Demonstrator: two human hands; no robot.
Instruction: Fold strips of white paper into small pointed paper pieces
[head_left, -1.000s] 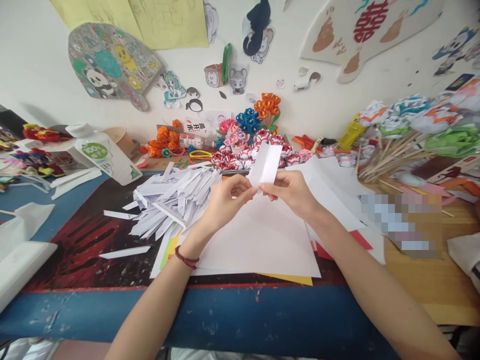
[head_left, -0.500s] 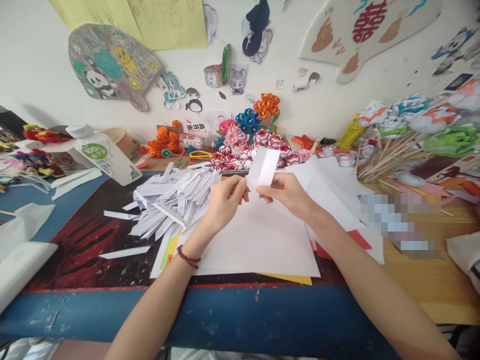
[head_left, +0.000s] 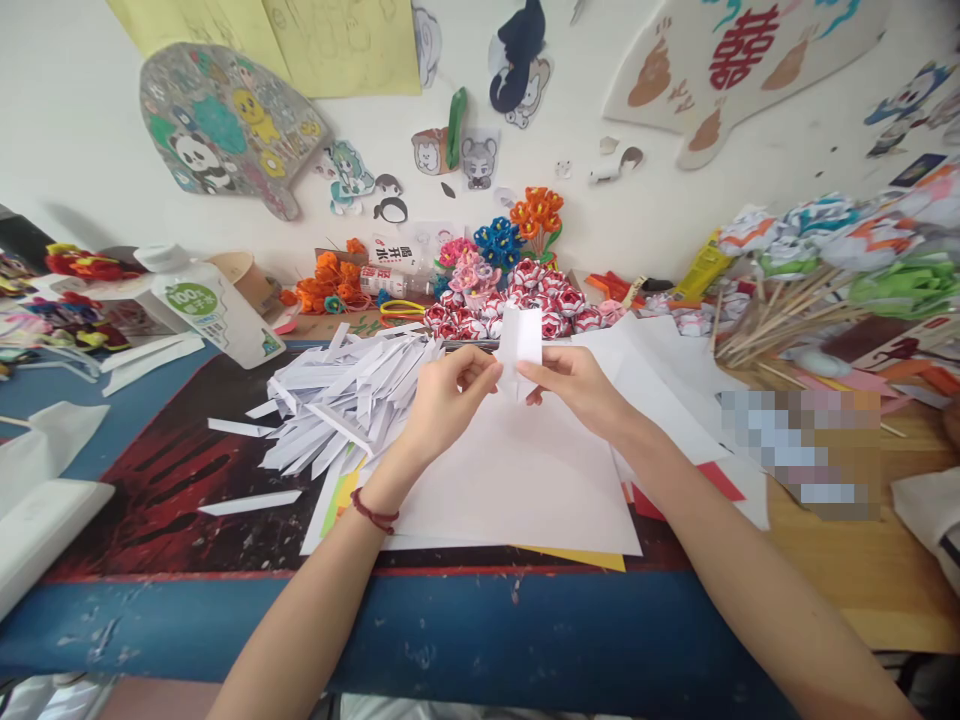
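In the head view, a small white paper strip point(head_left: 519, 345) is held upright above the middle of the table point(head_left: 465, 620), its long axis running near to far, its lower end pinched from both sides. The left hand point(head_left: 448, 392) is closed on the strip's lower left edge with thumb and forefinger, and the right hand point(head_left: 576, 385) is closed on the lower right edge in the same way; the two sets of fingertips almost meet at the paper. A lengthwise crease can be made out down the strip's middle. Neither hand is clearly nearer: the strip rises from between them, towards the far side. A red cord bracelet point(head_left: 373, 514) is worn on the left wrist.

Directly beneath the hands a large white sheet point(head_left: 517, 480) lies flat on the table, with a yellow sheet point(head_left: 585, 558) showing under its near edge. Just left of the left hand a heap of folded white strips point(head_left: 345, 395) is piled. Beyond the strip, red-and-white paper flowers point(head_left: 517, 300) are clustered, with a water bottle point(head_left: 390, 282) lying on its side to their left.

On a white carton point(head_left: 217, 315) at far left, "100" can be read on a green round label. Chinese characters are printed on the bottle's label, too small to read surely. A large red Chinese character is seen on the wall board point(head_left: 739, 45) at upper right. Wooden sticks point(head_left: 780, 305) lie at far right.
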